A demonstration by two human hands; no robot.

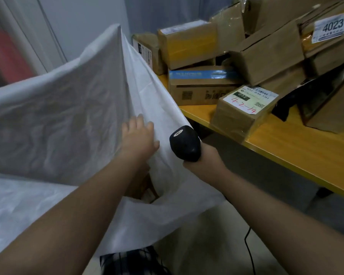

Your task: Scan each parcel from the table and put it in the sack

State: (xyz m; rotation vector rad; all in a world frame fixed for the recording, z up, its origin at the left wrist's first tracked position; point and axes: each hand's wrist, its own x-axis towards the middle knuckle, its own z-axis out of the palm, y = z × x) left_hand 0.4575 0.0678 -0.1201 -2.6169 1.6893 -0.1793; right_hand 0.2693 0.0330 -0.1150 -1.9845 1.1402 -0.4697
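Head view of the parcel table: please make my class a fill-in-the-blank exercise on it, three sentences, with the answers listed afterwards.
1. The right hand grips a black handheld ____.
2. The left hand lies with straight fingers against the white ____.
3. On the yellow table, the nearest parcel bears the red handwriting ____.
Missing words: scanner; sack; 4-2-14.
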